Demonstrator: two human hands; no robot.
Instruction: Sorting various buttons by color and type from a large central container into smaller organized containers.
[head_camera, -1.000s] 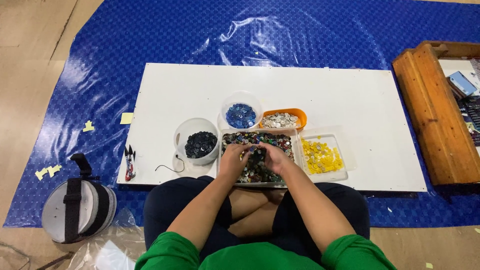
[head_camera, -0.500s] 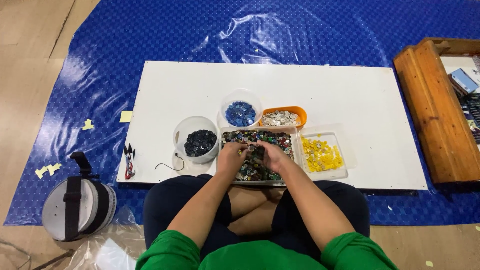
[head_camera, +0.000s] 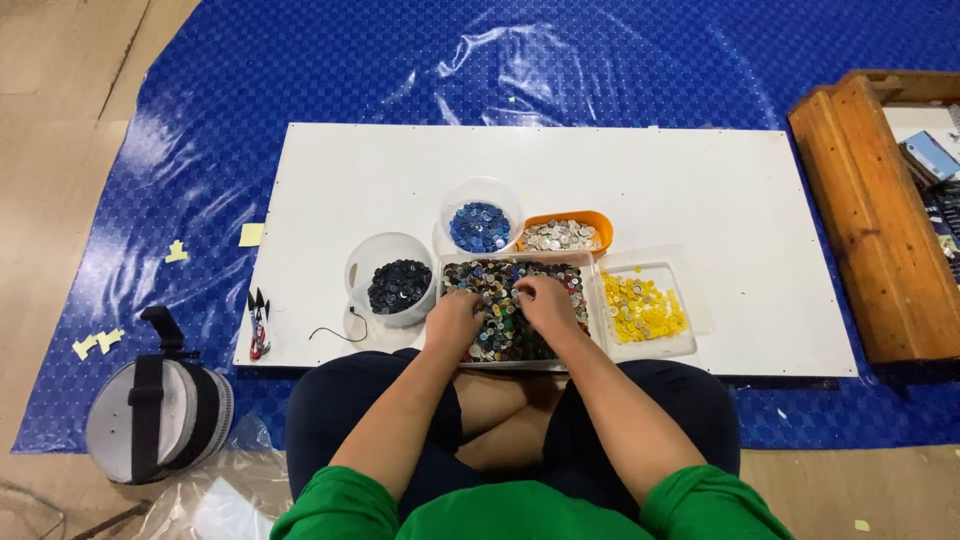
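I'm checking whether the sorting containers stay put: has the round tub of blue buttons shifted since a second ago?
No. The tub of blue buttons sits just left of the orange dish, as before.

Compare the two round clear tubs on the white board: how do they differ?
The left tub holds dark, nearly black buttons; the back tub holds blue ones. The left tub sits nearer the person, beside the tray of mixed buttons; the back tub sits behind that tray, next to the orange dish. Both are round, clear, open-topped and untouched; both hands are in the tray.
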